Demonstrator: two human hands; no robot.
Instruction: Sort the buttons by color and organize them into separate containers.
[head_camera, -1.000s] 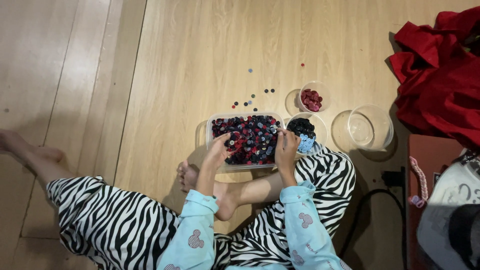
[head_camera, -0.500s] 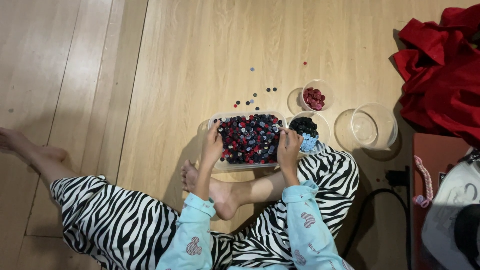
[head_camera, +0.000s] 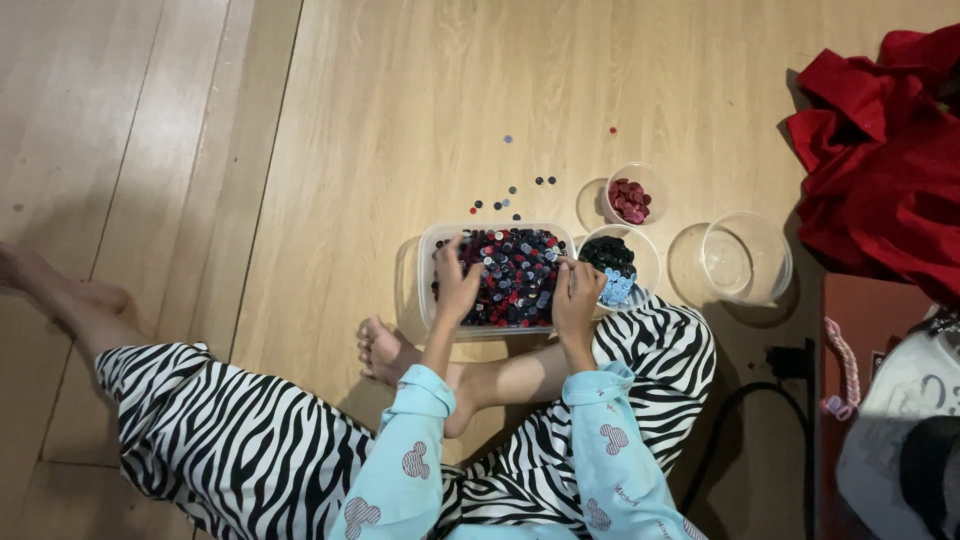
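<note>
While the person sits cross-legged on the wood floor, the clear tub of buttons sits straight ahead of both hands, right against the feet, with its long side running left to right. Left hand is over the tub's left end, fingers curled down into the pile, looks like it's pinching or raking buttons, but I can't tell if it actually has one. Right hand is at the tub's right edge, fingers bent over the rim, right next to the bowl of black and blue buttons; again can't tell if it's holding anything. Past that are a small cup of red buttons and an empty clear bowl, plus loose buttons just beyond the tub's far edge.

Compared with half a second back, the left hand has slid further into the tub; the right barely moved.
</note>
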